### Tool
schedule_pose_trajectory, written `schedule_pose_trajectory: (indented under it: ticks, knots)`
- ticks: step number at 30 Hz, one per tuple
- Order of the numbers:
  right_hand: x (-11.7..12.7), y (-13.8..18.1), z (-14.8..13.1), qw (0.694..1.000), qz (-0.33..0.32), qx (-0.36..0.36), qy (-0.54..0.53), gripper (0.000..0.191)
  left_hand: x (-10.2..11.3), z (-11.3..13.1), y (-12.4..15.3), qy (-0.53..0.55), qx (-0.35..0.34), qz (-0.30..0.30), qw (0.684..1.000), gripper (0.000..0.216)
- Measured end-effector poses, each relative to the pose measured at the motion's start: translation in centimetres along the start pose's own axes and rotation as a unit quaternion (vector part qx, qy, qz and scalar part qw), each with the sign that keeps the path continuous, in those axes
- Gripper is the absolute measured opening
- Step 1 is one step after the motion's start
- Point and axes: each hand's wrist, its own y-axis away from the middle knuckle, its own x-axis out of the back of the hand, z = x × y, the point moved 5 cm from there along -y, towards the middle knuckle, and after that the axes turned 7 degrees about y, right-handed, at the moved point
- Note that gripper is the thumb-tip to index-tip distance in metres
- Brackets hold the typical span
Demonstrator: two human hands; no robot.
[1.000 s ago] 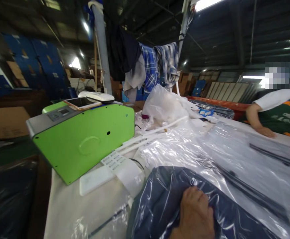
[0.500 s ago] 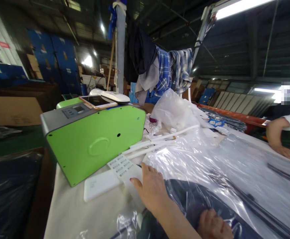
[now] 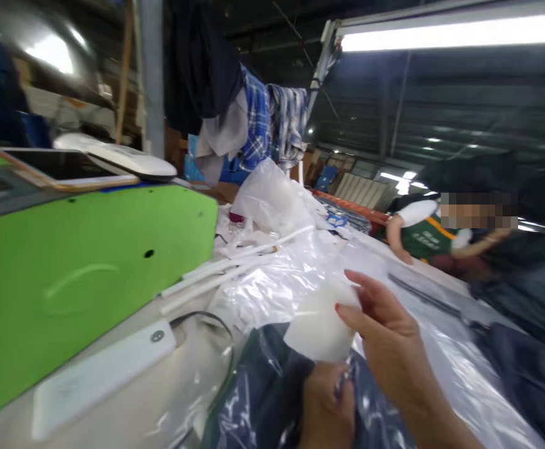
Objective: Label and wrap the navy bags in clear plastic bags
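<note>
My right hand [image 3: 387, 340] holds up a white sheet [image 3: 317, 327] by its right edge, just above a dark blue garment in a clear plastic bag [image 3: 263, 393]. My left hand [image 3: 326, 405] sits lower, fingers curled into the bag's plastic on top of the garment. Both hands are blurred. The bagged garment lies at the near edge of the table [image 3: 160, 405], on a spread of clear plastic film [image 3: 272, 284].
A green machine [image 3: 90, 280] stands at the left with a phone [image 3: 62, 165] and a white device [image 3: 132, 162] on top. A flat white block [image 3: 99, 374] and white tubes [image 3: 226, 268] lie beside it. A co-worker [image 3: 422, 234] leans over the far right; shirts [image 3: 254, 125] hang behind.
One hand reached left to the white sheet beside the green machine and now holds it lifted over the bagged garment. My view has swung closer and to the right.
</note>
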Motion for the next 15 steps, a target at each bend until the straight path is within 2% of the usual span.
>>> schedule_pose_trajectory:
  ticks: [2,3,5,6,9,11,13,15]
  knots:
    - [5.7,2.8,-0.4,0.997,0.061,-0.032,0.046,0.055,-0.8,0.1,0.5,0.113,0.095,-0.001,0.989,0.039]
    - [8.0,4.6,0.0,0.992,0.09,-0.058,0.067,0.056,-1.0,0.4,0.7,0.178,0.145,-0.003,0.973,0.041]
    - [11.2,8.2,1.5,0.98,0.142,-0.105,0.094,0.059,-1.6,1.3,1.0,0.285,0.222,-0.034,0.932,0.048]
    - [12.3,9.7,2.4,0.975,0.16,-0.119,0.099,0.059,-2.1,1.9,1.2,0.306,0.251,-0.076,0.915,0.053]
    - [13.4,12.8,5.3,0.972,0.177,-0.124,0.093,0.055,-3.7,3.6,2.3,0.286,0.282,-0.22,0.889,0.058]
    - [13.2,13.9,7.0,0.977,0.161,-0.111,0.081,0.051,-4.4,3.9,3.1,0.261,0.291,-0.272,0.879,0.053]
    - [12.6,14.4,8.4,0.985,0.118,-0.102,0.075,0.05,-4.5,3.4,3.6,0.254,0.313,-0.264,0.877,0.047]
    - [12.3,14.5,8.8,0.987,0.085,-0.077,0.116,0.05,-4.2,2.7,3.6,0.254,0.325,-0.221,0.884,0.04]
